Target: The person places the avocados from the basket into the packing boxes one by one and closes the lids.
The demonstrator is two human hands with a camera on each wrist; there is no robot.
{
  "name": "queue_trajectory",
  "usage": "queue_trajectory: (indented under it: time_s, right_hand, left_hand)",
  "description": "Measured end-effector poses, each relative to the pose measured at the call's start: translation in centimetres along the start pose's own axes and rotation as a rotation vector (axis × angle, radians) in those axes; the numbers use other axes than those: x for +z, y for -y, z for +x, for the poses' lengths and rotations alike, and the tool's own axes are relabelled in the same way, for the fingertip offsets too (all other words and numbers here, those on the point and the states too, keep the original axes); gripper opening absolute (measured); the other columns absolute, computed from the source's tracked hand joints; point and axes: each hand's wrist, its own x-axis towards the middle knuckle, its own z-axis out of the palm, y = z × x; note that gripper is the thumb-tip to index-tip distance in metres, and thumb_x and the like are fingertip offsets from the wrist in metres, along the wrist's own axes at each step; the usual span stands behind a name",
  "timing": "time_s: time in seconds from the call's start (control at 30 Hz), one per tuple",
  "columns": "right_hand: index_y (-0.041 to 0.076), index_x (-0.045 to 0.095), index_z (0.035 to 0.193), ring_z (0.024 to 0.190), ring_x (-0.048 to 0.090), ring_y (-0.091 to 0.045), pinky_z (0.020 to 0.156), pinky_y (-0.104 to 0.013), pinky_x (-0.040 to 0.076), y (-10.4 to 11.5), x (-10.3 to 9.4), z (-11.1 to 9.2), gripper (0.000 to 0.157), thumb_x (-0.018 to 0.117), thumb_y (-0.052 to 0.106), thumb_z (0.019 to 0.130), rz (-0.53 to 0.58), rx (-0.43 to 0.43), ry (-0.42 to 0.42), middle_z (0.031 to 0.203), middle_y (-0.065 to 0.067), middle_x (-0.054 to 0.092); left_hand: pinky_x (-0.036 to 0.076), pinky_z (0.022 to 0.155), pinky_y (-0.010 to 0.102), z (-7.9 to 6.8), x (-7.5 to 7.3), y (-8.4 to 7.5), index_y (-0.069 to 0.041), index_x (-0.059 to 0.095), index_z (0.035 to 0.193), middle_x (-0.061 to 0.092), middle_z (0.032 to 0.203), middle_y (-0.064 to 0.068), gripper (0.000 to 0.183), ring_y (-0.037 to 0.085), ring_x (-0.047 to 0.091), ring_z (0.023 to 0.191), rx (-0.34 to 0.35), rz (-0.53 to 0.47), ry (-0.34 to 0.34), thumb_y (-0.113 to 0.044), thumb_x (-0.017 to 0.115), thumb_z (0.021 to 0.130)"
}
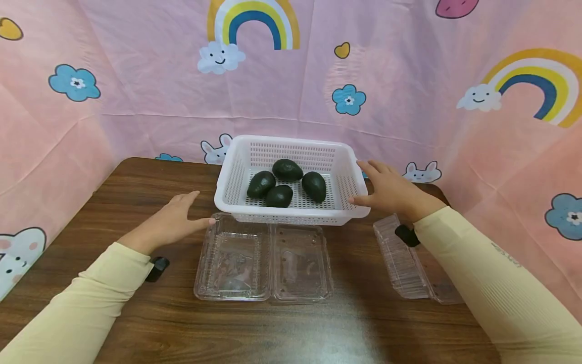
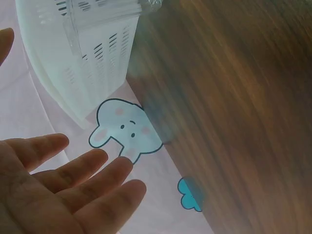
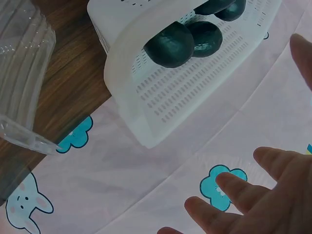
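Several dark green avocados lie in a white slotted plastic basket. My left hand hovers left of the basket with fingers spread, holding nothing; its thumb reaches toward the back left corner of an unfolded clear plastic clamshell box. Beside the basket's right end is my right hand, also spread and holding nothing. The right wrist view shows this hand apart from the basket rim. In the left wrist view, the left fingers are apart from the basket too.
More clear clamshell boxes, nested together, lie at the right, partly hidden under my right forearm. Everything rests on a brown wooden table. A pink patterned cloth hangs behind the table and at both sides.
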Motion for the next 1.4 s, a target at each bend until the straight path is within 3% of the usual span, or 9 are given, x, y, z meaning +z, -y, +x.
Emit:
queue_trajectory:
  time_s: [0.7,0.83,0.87,1.03,1.1,1.4]
  right_hand:
    - [0.014,0.022,0.153,0.139,0.023,-0.043,0.104,-0.069,0.027,0.9,-1.0,2.1,0.090,0.072,0.042,0.084,0.043,-0.009,-0.004,0.154,-0.019,0.024]
    - [0.010,0.019,0.154,0.140,0.023,-0.044,0.106,-0.067,0.025,1.3,-1.0,2.9,0.093,0.072,0.042,0.085,0.008,-0.005,0.011,0.155,-0.021,0.022]
    - [0.009,0.018,0.154,0.140,0.023,-0.044,0.106,-0.066,0.025,1.3,-1.0,3.1,0.094,0.071,0.042,0.084,-0.001,-0.005,0.015,0.155,-0.022,0.022]
    - [0.008,0.016,0.155,0.140,0.022,-0.045,0.107,-0.066,0.025,1.5,-0.6,3.8,0.095,0.072,0.041,0.085,0.007,0.015,0.038,0.156,-0.023,0.018]
    - [0.009,0.015,0.155,0.139,0.022,-0.045,0.106,-0.066,0.025,1.5,-0.4,4.0,0.095,0.071,0.041,0.085,0.020,0.023,0.044,0.156,-0.022,0.017]
    - [0.009,0.015,0.155,0.142,0.018,-0.044,0.109,-0.064,0.023,1.2,0.1,5.3,0.095,0.071,0.043,0.085,0.010,0.033,0.064,0.157,-0.023,0.015]
  left_hand:
    - [0.025,0.102,0.069,0.7,0.8,0.1,0.014,0.024,0.145,0.023,0.144,0.043,0.083,0.060,0.023,0.131,-0.007,-0.068,-0.010,-0.045,0.055,0.095]
    - [0.030,0.101,0.067,1.0,1.1,0.2,0.014,0.029,0.143,0.028,0.142,0.043,0.079,0.058,0.030,0.129,0.003,-0.075,-0.021,-0.042,0.057,0.095]
    - [0.033,0.099,0.066,1.6,1.5,1.2,0.012,0.030,0.144,0.031,0.142,0.041,0.083,0.056,0.034,0.128,0.006,-0.076,-0.030,-0.050,0.055,0.094]
    - [0.047,0.087,0.058,1.9,1.7,1.3,0.014,0.032,0.142,0.044,0.133,0.039,0.081,0.049,0.052,0.114,0.010,-0.080,-0.031,-0.047,0.057,0.094]
    - [0.049,0.083,0.055,1.3,1.2,0.3,0.015,0.033,0.140,0.045,0.131,0.040,0.075,0.049,0.053,0.112,0.003,-0.087,-0.021,-0.039,0.058,0.095]
    - [0.049,0.084,0.054,1.5,1.5,0.3,0.012,0.037,0.140,0.046,0.133,0.037,0.068,0.050,0.050,0.117,-0.008,-0.137,0.000,-0.037,0.057,0.097]
